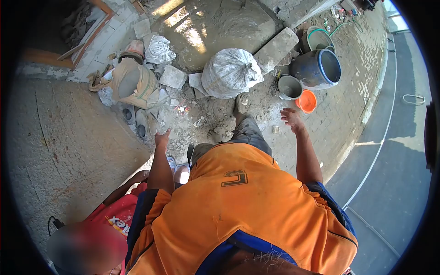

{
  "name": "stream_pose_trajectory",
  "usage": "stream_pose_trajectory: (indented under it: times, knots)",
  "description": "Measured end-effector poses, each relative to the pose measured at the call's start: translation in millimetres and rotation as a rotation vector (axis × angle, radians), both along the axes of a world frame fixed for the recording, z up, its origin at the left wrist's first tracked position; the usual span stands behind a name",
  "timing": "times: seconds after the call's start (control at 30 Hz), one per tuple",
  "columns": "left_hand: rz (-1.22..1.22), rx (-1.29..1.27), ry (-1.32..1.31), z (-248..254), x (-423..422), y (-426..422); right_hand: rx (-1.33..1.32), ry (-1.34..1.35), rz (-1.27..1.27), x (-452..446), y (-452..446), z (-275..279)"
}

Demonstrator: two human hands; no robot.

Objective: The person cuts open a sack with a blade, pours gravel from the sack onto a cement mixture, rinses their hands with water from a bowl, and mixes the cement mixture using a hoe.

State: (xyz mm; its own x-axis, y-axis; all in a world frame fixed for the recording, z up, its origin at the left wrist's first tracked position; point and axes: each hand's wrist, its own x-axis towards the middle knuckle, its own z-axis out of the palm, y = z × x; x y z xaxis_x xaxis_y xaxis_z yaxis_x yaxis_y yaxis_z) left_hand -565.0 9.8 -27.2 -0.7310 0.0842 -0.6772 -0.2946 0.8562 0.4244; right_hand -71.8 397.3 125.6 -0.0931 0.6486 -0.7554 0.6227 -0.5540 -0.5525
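Observation:
My left hand [162,136] hangs over the rubble-strewn ground with the fingers loosely apart, and nothing shows in it. Nearest to it is a pair of pale shoes [141,124] beside the wall. On the other side, my right hand [291,118] is stretched out in the air, fingers spread, holding nothing. Just beyond its fingertips stands an orange bucket [306,101], touching or close to a grey bucket [290,87]. A full white sack [229,74], tied at the top, sits in front of my forward foot [242,103].
A blue drum [316,68] stands behind the buckets. Concrete blocks [277,49], an opened cement bag [133,82] and a smaller white sack [159,49] border the wet cement floor [224,32]. A person in a red shirt [110,215] is close on my left. Asphalt road [389,183] lies right.

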Motion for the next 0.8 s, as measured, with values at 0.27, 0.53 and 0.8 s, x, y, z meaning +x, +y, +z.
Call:
stream_pose_trajectory:
  times: [0.27,0.53,0.8]
  knots:
    - [-0.080,0.094,-0.034,27.8,16.1,54.7,0.008,0.032,0.240,-46.2,42.6,-20.7]
    - [0.017,0.186,-0.080,48.6,12.5,62.3,-0.005,0.044,0.136,-39.1,29.8,-2.0]
    - [-0.068,0.004,-0.318,-0.7,-12.7,24.3,-0.029,0.066,-0.004,-11.0,12.0,-4.6]
